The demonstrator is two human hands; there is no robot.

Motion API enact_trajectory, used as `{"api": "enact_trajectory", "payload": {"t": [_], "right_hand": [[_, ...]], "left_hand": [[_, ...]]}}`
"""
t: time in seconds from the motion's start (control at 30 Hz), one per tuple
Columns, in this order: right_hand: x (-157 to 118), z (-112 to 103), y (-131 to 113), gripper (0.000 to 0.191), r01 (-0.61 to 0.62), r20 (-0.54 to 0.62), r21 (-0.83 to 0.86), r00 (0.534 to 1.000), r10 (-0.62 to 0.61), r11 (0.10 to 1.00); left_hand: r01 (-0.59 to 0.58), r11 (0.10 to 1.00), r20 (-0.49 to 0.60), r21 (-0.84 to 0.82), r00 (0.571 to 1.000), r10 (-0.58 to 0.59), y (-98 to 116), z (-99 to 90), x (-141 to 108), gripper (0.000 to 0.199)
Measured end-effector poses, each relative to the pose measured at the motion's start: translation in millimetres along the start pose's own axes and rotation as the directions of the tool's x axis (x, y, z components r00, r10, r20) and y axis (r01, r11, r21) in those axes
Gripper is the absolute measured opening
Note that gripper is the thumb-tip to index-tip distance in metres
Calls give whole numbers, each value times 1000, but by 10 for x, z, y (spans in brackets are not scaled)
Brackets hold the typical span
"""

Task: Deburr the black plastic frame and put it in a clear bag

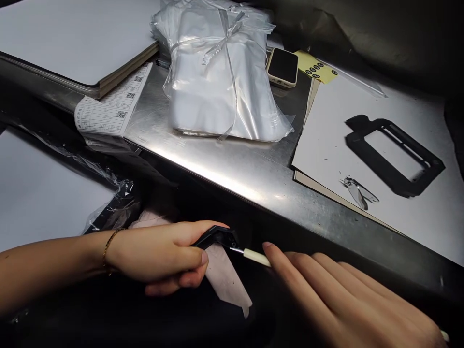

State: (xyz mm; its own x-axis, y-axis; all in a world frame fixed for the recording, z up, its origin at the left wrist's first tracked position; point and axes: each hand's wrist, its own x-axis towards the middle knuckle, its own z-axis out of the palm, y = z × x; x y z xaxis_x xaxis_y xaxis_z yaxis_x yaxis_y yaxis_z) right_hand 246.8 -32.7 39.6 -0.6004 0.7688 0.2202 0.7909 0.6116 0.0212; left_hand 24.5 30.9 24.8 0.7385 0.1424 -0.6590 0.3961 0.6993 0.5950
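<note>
My left hand [155, 256], with a thin gold bracelet at the wrist, grips a small black plastic part [215, 237]. My right hand [344, 295] lies across a slim white-handled pick [256, 257], whose end shows past my little finger. The pick's thin metal tip touches the black part or sits very close to it. A pale pink sheet of cloth or paper [226, 278] hangs below the black part, partly hidden by my left hand.
Above my hands runs a steel table edge [232, 169]. It holds a tied bundle of clear bags [221, 77], a phone [282, 67], a QR-coded label sheet [108, 101] and a notebook [72, 43]. A black frame [391, 157] and metal nail clippers [358, 193] lie on a white board [362, 145].
</note>
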Motion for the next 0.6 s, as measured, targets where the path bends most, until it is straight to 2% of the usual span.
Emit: {"api": "enact_trajectory", "payload": {"t": [0.17, 0.47, 0.6], "right_hand": [[-50, 59, 60, 42, 49, -16, 20, 999, -49, 999], [38, -29, 22, 32, 40, -56, -65, 998, -44, 997], [104, -112, -13, 30, 75, 41, -91, 997, -71, 993]], "left_hand": [[-2, 1000, -1, 16, 1000, 2, 32, -5, 23, 50], [8, 999, 43, 43, 999, -10, 53, -1, 10, 48], [11, 998, 44, 58, 999, -14, 56, 3, 0, 45]]}}
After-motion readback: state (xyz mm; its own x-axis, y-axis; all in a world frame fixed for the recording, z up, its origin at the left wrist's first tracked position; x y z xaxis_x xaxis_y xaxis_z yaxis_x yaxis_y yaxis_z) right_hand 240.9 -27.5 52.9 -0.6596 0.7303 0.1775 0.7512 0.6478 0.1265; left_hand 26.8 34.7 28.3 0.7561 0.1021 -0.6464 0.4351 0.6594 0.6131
